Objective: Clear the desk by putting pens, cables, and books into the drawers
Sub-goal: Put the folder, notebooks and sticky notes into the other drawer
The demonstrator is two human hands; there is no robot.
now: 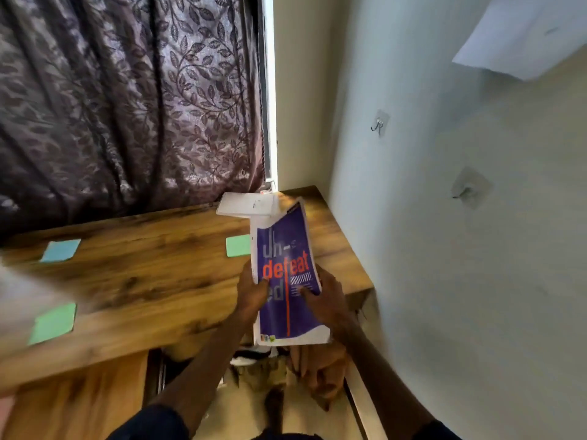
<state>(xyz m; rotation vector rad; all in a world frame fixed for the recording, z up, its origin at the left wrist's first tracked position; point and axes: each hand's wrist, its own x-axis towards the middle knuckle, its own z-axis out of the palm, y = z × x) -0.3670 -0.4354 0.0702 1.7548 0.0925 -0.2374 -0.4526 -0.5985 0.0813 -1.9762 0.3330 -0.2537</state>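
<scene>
A purple book [286,249] with orange lettering is held in the air over the right end of the wooden desk [143,265]. My left hand [251,290] grips its left edge, thumb on the cover. My right hand [327,300] holds its right edge, thumb pressed on the cover too. The book tilts away from me, and its near end reaches past the desk's front edge. A white book or pad [246,204] lies flat at the desk's far edge, just behind the purple one.
Sticky notes lie on the desk: a blue one [61,250] far left, a green one [54,323] near left, another green one [238,245] beside the book. A patterned curtain [127,100] hangs behind. A wall [460,217] with hooks stands right. Below the desk are brown cloth [320,366] and floor.
</scene>
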